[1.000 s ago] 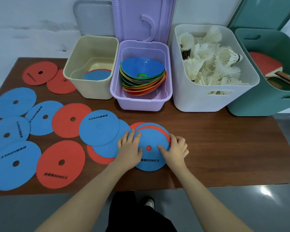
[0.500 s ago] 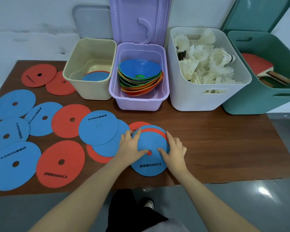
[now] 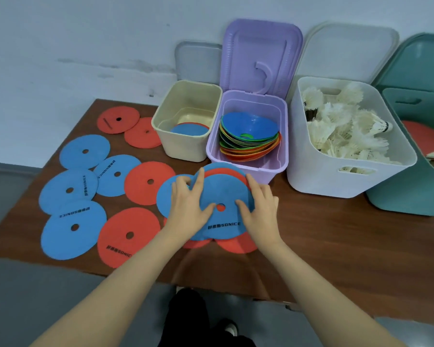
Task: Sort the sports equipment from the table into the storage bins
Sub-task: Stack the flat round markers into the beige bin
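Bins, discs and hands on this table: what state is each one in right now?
Beige bin: open, one blue disc inside.
Purple bin: lid up, holds stacked cones.
White bin: open, full of shuttlecocks.
Green bin: open, contents mostly out of view.
Disc stack: held, fanned.
Left hand: grips the stack.
Right hand: grips the stack.
Loose discs: flat on the table.

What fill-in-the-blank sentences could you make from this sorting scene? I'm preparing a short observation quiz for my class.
1. Both the left hand and the right hand hold a stack of flat discs whose top disc is ____ in colour.
2. The white bin is filled with ____.
3. The stack of cones sits in the ____ bin.
4. The beige bin already holds flat ____.

Missing words: blue; shuttlecocks; purple; discs
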{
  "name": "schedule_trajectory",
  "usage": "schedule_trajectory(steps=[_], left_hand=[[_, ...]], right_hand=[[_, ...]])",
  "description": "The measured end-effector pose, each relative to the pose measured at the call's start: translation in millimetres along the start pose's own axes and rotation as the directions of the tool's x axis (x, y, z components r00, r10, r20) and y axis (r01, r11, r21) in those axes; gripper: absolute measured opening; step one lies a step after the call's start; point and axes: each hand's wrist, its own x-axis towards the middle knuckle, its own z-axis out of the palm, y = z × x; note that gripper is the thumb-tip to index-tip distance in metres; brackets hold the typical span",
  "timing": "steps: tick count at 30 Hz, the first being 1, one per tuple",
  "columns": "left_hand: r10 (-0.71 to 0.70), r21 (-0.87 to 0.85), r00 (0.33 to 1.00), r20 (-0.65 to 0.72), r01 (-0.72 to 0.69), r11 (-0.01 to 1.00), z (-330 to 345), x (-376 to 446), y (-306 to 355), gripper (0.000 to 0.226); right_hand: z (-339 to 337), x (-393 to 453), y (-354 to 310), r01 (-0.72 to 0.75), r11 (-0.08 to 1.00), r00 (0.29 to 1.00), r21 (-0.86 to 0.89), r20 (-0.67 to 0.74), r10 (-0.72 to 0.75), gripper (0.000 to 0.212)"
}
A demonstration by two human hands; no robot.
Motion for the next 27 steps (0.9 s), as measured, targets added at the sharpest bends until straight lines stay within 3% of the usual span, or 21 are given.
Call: schedule_trajectory(steps=[7, 16, 21, 23, 27], left_hand=[[0.024, 0.008, 0.976, -0.217, -0.023, 1.0, -51.9, 88.7, -29.9, 0.079], [0.045, 0.079, 0.988, -0.147, -0.034, 0.996, -68.8, 219.9, -80.8, 0.08], [0.113, 0.085, 0.992, -0.058, -0.108, 0.991, -52.6, 276.7, -106.6, 0.082], [0.089, 0.125, 0.995, 0.049, -0.095, 0.988, -42.3, 291.5, -116.6, 0.082], [-0.011, 0.301, 0.958, 0.286, -0.079, 0.95, -27.0, 300.4, -136.8, 0.071]], right_hand=[[13.6, 106.2, -52.1, 0.124, 0.992, 0.989, 0.03, -0.086, -0.121, 0.061], [55.6, 229.9, -69.0, 0.117, 0.993, 0.988, -0.031, -0.101, -0.119, 0.058], [81.4, 269.2, -62.7, -0.019, 0.999, 0.992, -0.039, -0.124, 0.014, 0.059], [94.0, 278.8, -58.0, -0.082, 0.994, 0.993, -0.069, -0.087, 0.076, 0.059], [111.9, 281.1, -45.4, -0.166, 0.926, 0.98, -0.338, 0.05, 0.194, 0.039]])
